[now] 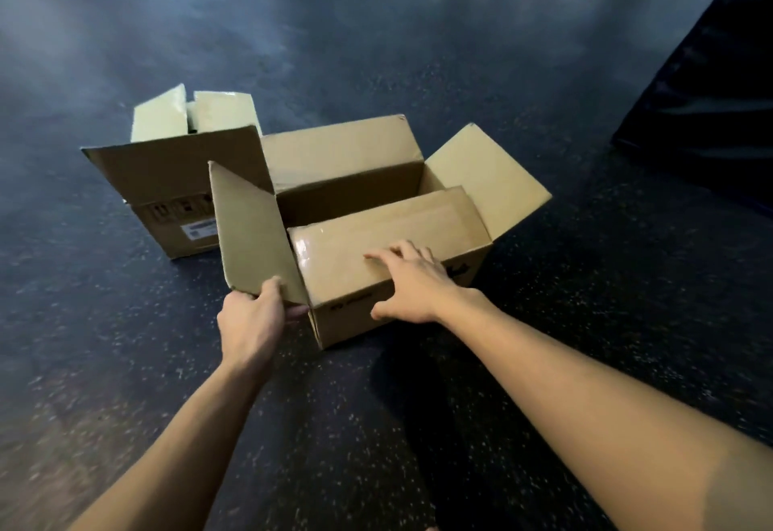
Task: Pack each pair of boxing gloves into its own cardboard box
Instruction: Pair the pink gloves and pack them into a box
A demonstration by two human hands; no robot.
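Looking at the head view, the only one there is: the near box (351,317) sits on the speckled dark floor (543,70) right in front of the person. The left hand (251,321) pinches the bottom corner of the left end flap (247,233), thumb on top and fingers curled underneath. The right hand (412,283) lies flat with its fingers spread on the near long flap (389,229), pressing on it without gripping. That flap is folded in over the opening, while the far flap (339,150) and right end flap (485,179) stand open.

My guess is this is flap-sorting, either opening it up or closing it, and I honestly can't tell which. No gloves anywhere in shot, and the folded flap hides a good part of the inside, so the box could be loaded or bare.

To do it well, I'd pin the box with the flat hand so it doesn't skate on the floor. Then swing the end flap from its corner along the crease instead of bending the panel.

So the box is directly under both hands, one at its left corner and one on top. The second box (175,179) sits just behind and to the left, flaps up, touching or nearly touching the first. There's a dark bulky thing (711,91) off to the right, no idea what.
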